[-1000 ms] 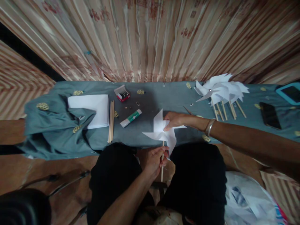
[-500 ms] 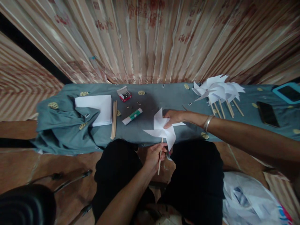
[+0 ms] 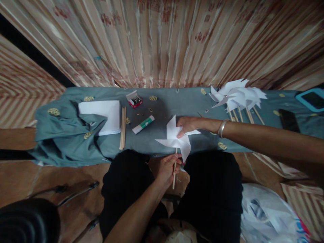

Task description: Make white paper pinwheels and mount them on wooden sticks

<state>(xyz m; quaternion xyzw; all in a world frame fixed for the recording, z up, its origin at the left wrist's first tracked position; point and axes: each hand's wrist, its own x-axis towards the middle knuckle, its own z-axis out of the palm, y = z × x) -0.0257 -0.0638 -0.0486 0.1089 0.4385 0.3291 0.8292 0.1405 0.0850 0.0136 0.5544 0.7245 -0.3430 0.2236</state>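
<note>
While the left hand (image 3: 167, 167) is wrapped round a wooden stick (image 3: 174, 179), the right hand (image 3: 187, 125) pinches a white paper pinwheel (image 3: 172, 135).
It tops the stick, over the near edge of the cloth-covered table (image 3: 186, 103).

White Against Grey-Blue

We see a white pinwheel (image 3: 174, 142) with a tan stick (image 3: 174, 177), grey-blue cloth (image 3: 177, 101) patterned with yellow ovals, a green-and-white tube (image 3: 143, 124), a red-and-white box (image 3: 135, 100), black trousers (image 3: 210, 189), a silver bangle (image 3: 222, 128) and beige curtains (image 3: 157, 44) with reddish motifs.
</note>
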